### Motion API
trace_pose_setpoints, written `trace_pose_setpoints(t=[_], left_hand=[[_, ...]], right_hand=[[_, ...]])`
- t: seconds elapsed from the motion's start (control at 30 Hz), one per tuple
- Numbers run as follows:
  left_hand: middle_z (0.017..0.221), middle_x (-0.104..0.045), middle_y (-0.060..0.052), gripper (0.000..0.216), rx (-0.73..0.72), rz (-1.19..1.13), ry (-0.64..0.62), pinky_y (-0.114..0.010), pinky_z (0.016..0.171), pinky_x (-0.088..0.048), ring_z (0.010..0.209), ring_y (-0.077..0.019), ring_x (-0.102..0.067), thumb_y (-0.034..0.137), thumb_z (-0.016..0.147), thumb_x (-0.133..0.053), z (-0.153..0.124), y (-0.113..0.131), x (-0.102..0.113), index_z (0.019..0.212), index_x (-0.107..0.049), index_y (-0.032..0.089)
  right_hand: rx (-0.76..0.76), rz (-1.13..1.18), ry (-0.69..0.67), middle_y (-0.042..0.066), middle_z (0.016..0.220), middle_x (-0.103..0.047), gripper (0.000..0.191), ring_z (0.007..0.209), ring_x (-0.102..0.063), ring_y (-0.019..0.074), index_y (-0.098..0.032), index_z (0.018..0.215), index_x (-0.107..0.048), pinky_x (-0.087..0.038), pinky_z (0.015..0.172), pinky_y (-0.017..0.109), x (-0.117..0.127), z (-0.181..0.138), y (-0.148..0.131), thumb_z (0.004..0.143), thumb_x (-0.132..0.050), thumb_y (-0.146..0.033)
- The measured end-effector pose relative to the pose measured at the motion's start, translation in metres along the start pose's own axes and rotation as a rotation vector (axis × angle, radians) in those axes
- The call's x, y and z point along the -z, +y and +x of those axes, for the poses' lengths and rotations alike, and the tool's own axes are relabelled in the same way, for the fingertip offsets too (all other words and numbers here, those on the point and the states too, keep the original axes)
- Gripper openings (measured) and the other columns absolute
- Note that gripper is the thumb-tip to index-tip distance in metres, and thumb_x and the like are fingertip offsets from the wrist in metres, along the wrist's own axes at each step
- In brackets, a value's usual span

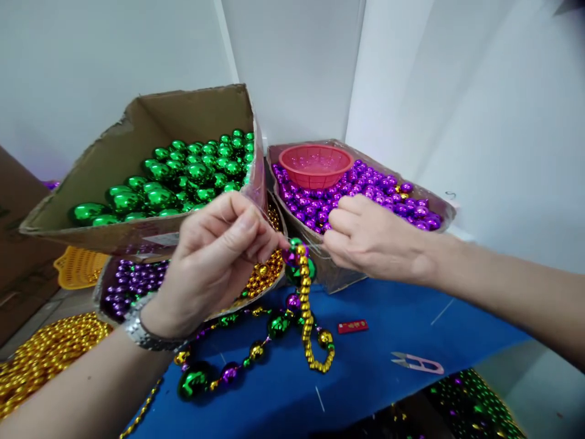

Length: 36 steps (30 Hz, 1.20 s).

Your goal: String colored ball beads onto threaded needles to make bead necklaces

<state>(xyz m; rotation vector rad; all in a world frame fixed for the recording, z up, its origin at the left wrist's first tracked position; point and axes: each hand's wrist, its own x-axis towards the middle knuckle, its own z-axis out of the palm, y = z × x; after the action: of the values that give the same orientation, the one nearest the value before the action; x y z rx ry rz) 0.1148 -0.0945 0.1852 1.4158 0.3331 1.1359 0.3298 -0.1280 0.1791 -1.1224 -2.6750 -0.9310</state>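
Observation:
My left hand [214,256] is closed in a pinch on the top of a bead string [299,286] of green, purple and gold beads. The string hangs down and trails over the blue table [375,378]. A loop of small gold beads [315,347] dangles from the same spot. My right hand [365,238] has its fingers curled at the front edge of the box of purple beads [393,201], right beside the string's top end. I cannot make out what those fingers hold.
A tilted cardboard box of green beads [183,177] stands at the left, over a box of purple and gold beads [132,280]. A red basket [316,164] rests on the purple beads. Thread snips [418,363], a red lighter [352,327] and gold bead strands [46,353] lie around.

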Motion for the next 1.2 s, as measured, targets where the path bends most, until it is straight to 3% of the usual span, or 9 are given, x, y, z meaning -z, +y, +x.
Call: trace_pose_setpoints(t=[0.1, 0.23, 0.4, 0.5, 0.6, 0.7, 0.87, 1.07, 1.2], left_hand=[[0.054, -0.049, 0.003, 0.016, 0.093, 0.003, 0.006, -0.035, 0.068, -0.048, 0.052, -0.012, -0.049, 0.023, 0.077, -0.066, -0.01, -0.018, 0.006, 0.068, -0.054, 0.018], [0.064, -0.056, -0.001, 0.017, 0.168, 0.192, -0.044, -0.029, 0.064, -0.045, 0.06, -0.0127, -0.05, 0.029, 0.084, -0.059, -0.023, -0.048, 0.016, 0.073, -0.055, 0.017], [0.065, -0.051, 0.001, 0.02, 0.187, 0.285, -0.072, -0.027, 0.065, -0.043, 0.062, -0.0117, -0.049, 0.029, 0.09, -0.05, -0.03, -0.073, 0.018, 0.074, -0.052, 0.017], [0.064, -0.049, 0.002, 0.019, 0.185, 0.236, -0.053, -0.029, 0.071, -0.045, 0.064, -0.0124, -0.05, 0.028, 0.089, -0.05, -0.033, -0.082, 0.009, 0.074, -0.051, 0.017], [0.063, -0.049, 0.002, 0.019, 0.215, 0.154, -0.001, -0.03, 0.072, -0.046, 0.063, -0.0121, -0.049, 0.029, 0.089, -0.051, -0.036, -0.087, -0.004, 0.073, -0.051, 0.017], [0.062, -0.049, 0.002, 0.02, 0.254, 0.074, 0.066, -0.03, 0.073, -0.046, 0.062, -0.0114, -0.049, 0.029, 0.088, -0.052, -0.036, -0.089, -0.015, 0.071, -0.051, 0.017], [0.061, -0.047, 0.004, 0.021, 0.355, -0.169, 0.215, -0.03, 0.071, -0.049, 0.059, -0.0094, -0.048, 0.029, 0.084, -0.058, -0.023, -0.087, -0.026, 0.068, -0.05, 0.017], [0.061, -0.045, 0.005, 0.02, 0.353, -0.292, 0.218, -0.03, 0.067, -0.052, 0.056, -0.0083, -0.047, 0.028, 0.08, -0.062, -0.003, -0.089, -0.02, 0.07, -0.05, 0.016], [0.062, -0.045, 0.005, 0.02, 0.356, -0.229, 0.132, -0.03, 0.067, -0.051, 0.057, -0.0081, -0.046, 0.027, 0.084, -0.058, -0.003, -0.093, -0.015, 0.07, -0.049, 0.016]], right_hand=[[-0.023, 0.122, -0.023, 0.003, 0.065, -0.046, 0.033, 0.064, -0.035, 0.0168, -0.02, 0.065, -0.053, -0.023, 0.059, 0.034, -0.023, -0.013, -0.012, 0.094, -0.036, -0.024], [-0.136, 0.389, -0.064, 0.003, 0.068, -0.049, 0.033, 0.066, -0.041, 0.0156, -0.018, 0.065, -0.054, -0.031, 0.061, 0.032, -0.046, -0.032, -0.033, 0.093, -0.04, -0.026], [-0.504, 0.863, -0.172, -0.001, 0.069, -0.049, 0.038, 0.063, -0.047, 0.0113, -0.019, 0.068, -0.049, -0.037, 0.059, 0.025, -0.046, -0.044, -0.055, 0.096, -0.037, -0.041], [-0.733, 0.794, -0.102, 0.0, 0.073, -0.048, 0.04, 0.07, -0.048, 0.0145, -0.019, 0.068, -0.046, -0.038, 0.061, 0.027, -0.051, -0.046, -0.069, 0.085, -0.051, -0.055], [-0.871, 0.634, 0.001, 0.001, 0.075, -0.046, 0.042, 0.076, -0.046, 0.0186, -0.02, 0.068, -0.044, -0.04, 0.064, 0.03, -0.058, -0.047, -0.081, 0.075, -0.062, -0.056], [-0.88, 0.462, 0.079, 0.003, 0.075, -0.045, 0.036, 0.078, -0.045, 0.021, -0.019, 0.067, -0.046, -0.04, 0.068, 0.033, -0.063, -0.05, -0.087, 0.076, -0.063, -0.05], [-0.845, 0.249, 0.226, 0.005, 0.068, -0.043, 0.027, 0.074, -0.041, 0.0215, -0.02, 0.062, -0.048, -0.037, 0.069, 0.037, -0.073, -0.055, -0.093, 0.088, -0.05, -0.027], [-0.864, 0.417, 0.263, 0.002, 0.062, -0.043, 0.03, 0.07, -0.043, 0.0197, -0.021, 0.061, -0.049, -0.038, 0.069, 0.035, -0.089, -0.058, -0.122, 0.091, -0.047, -0.024], [-0.913, 0.673, 0.223, 0.0, 0.066, -0.05, 0.02, 0.064, -0.051, 0.0135, -0.019, 0.086, -0.052, -0.043, 0.059, 0.025, -0.087, -0.062, -0.134, 0.097, -0.036, -0.022]])
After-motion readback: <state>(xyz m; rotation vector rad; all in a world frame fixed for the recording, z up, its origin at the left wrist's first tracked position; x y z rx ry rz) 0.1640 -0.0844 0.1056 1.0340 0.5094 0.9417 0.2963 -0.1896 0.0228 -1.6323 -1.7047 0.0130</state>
